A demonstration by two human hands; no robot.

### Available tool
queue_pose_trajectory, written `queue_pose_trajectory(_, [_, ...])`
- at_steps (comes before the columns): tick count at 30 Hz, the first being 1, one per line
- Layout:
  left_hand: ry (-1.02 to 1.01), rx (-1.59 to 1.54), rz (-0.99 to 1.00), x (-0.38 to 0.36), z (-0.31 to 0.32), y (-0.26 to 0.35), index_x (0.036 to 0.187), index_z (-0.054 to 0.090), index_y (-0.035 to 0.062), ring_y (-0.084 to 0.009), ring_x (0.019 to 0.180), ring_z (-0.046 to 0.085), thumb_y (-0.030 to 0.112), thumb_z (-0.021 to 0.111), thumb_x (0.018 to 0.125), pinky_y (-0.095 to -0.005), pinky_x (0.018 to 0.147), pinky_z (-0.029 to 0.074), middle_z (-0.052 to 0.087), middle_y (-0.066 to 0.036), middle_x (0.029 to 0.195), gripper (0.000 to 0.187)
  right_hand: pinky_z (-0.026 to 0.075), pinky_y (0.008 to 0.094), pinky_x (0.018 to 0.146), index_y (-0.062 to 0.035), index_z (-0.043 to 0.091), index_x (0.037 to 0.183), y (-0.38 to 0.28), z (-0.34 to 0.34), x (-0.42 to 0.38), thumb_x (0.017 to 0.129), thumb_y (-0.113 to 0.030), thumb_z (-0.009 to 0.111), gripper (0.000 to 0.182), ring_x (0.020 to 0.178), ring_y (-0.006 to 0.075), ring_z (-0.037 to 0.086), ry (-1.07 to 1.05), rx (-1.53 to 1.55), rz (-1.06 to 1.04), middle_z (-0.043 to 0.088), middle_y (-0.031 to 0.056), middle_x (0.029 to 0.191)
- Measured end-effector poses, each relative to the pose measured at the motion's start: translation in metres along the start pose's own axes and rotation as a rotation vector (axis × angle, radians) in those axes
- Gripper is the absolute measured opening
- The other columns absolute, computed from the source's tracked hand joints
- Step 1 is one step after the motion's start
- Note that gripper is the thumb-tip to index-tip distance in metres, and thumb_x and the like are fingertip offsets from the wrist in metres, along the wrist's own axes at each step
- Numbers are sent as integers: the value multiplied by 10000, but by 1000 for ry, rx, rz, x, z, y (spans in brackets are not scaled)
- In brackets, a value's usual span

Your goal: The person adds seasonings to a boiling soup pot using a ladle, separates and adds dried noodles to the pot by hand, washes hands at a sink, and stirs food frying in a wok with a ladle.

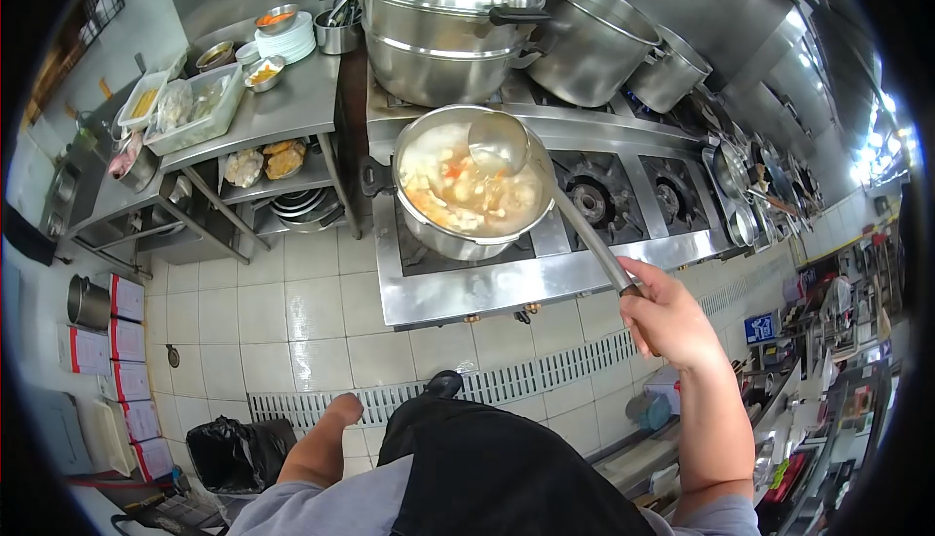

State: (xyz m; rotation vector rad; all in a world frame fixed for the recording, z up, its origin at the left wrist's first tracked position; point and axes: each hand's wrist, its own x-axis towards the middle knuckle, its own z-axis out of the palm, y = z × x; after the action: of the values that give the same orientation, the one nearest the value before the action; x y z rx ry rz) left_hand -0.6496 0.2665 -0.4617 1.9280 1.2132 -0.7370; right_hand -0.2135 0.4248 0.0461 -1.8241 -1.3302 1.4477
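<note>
My right hand [672,320] is closed round the end of a long-handled ladle [586,229]. The ladle reaches left over the stove, and its large round bowl rests at the surface of a soup [458,185] with pale chunks and orange pieces. That soup is in a metal pot [463,244] with a black side handle, standing on the near left burner. My left hand [343,407] hangs low at my side above the floor grate, apart from the pot; its fingers are hidden from this angle.
Behind the pot stand a big domed steamer [443,49] and two tall stockpots, one being [589,44]. To the left, a steel table [307,98] carries food tubs and stacked plates. A black-lined bin [234,453] is at lower left. Pans and utensils crowd the right.
</note>
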Motion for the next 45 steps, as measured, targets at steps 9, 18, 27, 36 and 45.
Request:
queue_pose_trajectory(9, [13, -156, -129, -1, -4, -1, 931, 714, -10, -382, 1049, 623, 242, 490, 867, -450, 929, 491, 662, -234, 1095, 344, 506, 346, 689, 12, 492, 1347, 17, 16, 53, 856, -104, 511, 504, 711, 220, 639, 157, -701, -313, 615, 134, 758])
queue_pose_trajectory(18, [90, -226, -135, 16, 22, -4, 922, 722, 9, -373, 1004, 641, 150, 516, 843, -461, 882, 521, 674, -212, 1045, 263, 342, 278, 349, 19, 490, 1274, -10, 30, 61, 881, -59, 475, 401, 419, 127, 460, -317, 300, 252, 527, 38, 706])
queue_pose_trajectory(27, [-56, -118, -68, 5, 11, -15, 935, 716, -22, -387, 1042, 628, 214, 502, 848, -448, 925, 493, 664, -243, 1082, 331, 354, 252, 330, 48, 433, 1352, -14, 9, 4, 877, -55, 466, 488, 397, 106, 444, -307, 384, 173, 524, 42, 709])
queue_pose_trajectory(36, [129, -321, -178, 23, -22, -9, 945, 713, -28, -390, 1016, 639, 208, 529, 806, -448, 918, 497, 665, -265, 1051, 330, 379, 229, 401, 17, 399, 1429, -29, -18, -41, 843, 45, 489, 594, 409, 77, 450, -152, -168, 37, 513, 15, 644])
queue_pose_trajectory(45, [87, -323, -205, 17, -47, 1, 944, 719, -19, -376, 1024, 639, 218, 519, 807, -436, 913, 497, 672, -234, 1071, 339, 491, 372, 635, -41, 489, 1378, -52, -25, -51, 828, -73, 541, 554, 632, 291, 616, -180, -759, -87, 606, 148, 691])
